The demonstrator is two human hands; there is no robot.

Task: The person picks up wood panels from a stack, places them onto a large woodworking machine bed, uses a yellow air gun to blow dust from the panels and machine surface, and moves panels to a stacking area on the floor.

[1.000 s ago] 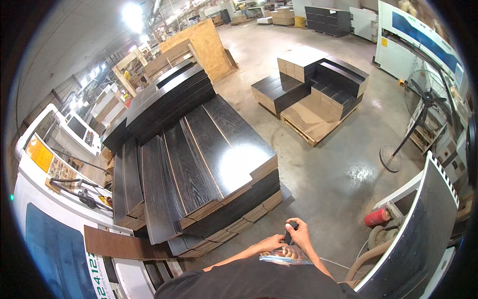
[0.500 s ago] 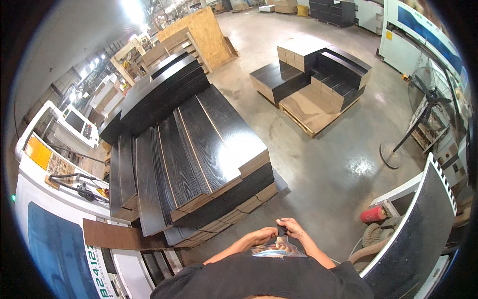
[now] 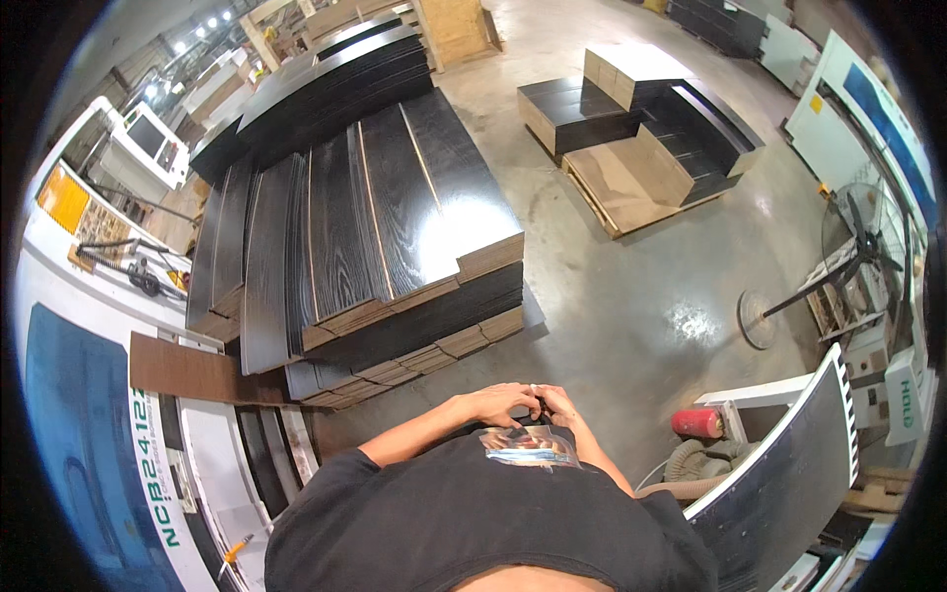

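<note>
My left hand [image 3: 507,403] and my right hand [image 3: 557,403] meet in front of my black shirt [image 3: 473,503]. Both have curled fingers, and their fingertips come together around a small dark thing, mostly hidden; I cannot make out what it is. Just below them the shirt front carries a colourful picture [image 3: 531,446]. Beyond the left hand stands a big stack of black wood-grain panels [image 3: 385,217] with brown edges, which neither hand touches.
A pallet [image 3: 614,222] with black panels and brown boards stands far right. On the right are a pedestal fan [image 3: 856,242], a red cylinder [image 3: 696,423], a ribbed hose [image 3: 700,460] and a curved dark machine panel [image 3: 779,493]. A white-and-blue machine [image 3: 89,434] and brown board [image 3: 202,369] flank my left.
The view has tipped downward, showing more of my shirt. Both hands sit higher in the picture and slightly left, and the black thing between them, plainer before, is now mostly covered by fingers.
</note>
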